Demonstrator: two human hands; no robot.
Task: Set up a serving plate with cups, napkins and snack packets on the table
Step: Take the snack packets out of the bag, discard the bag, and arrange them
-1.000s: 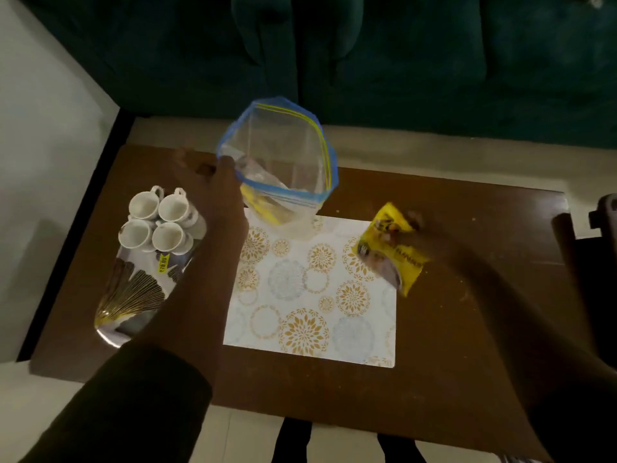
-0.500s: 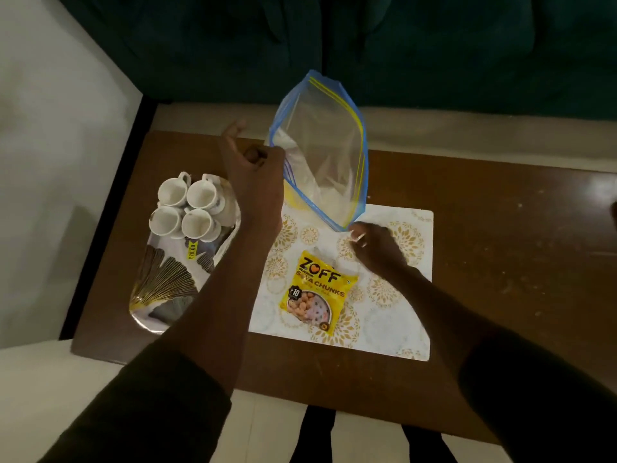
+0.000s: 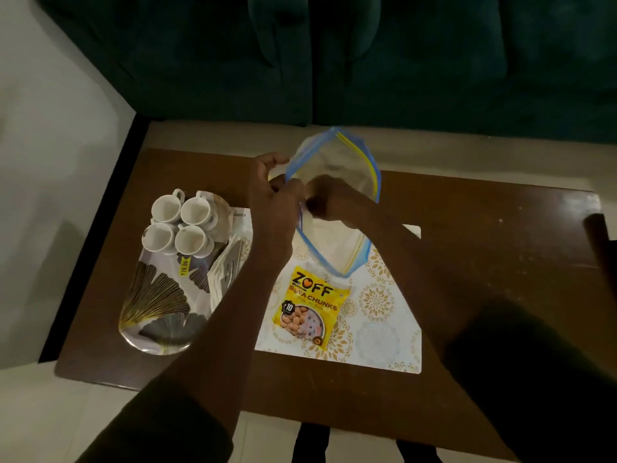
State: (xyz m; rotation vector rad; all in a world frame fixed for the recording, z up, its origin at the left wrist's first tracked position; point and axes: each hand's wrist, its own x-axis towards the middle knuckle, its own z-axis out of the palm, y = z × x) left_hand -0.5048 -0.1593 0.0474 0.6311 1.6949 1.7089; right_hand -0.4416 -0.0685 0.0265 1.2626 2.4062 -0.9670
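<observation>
1. The left hand (image 3: 272, 198) pinches the rim of the bag (image 3: 337, 242); the right hand (image 3: 329, 202) reaches inside it, grip unclear.
2. A packet (image 3: 309, 307) lies on the mat (image 3: 384, 315) below the bag.
3. Left of the mat, a plate (image 3: 157, 299) holds four cups (image 3: 180, 225) and napkins (image 3: 223, 272).
4. The brown table (image 3: 494, 259) fronts a green sofa (image 3: 334, 58).

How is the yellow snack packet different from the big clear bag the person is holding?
The snack packet is opaque yellow with printed lettering; the zip bag is see-through with blue edging. The packet lies flat, untouched, on the placemat; the bag is held up with its mouth open, the left hand pinching its rim and the right hand reaching in. The bag looks larger. Both are flexible pouches.
</observation>
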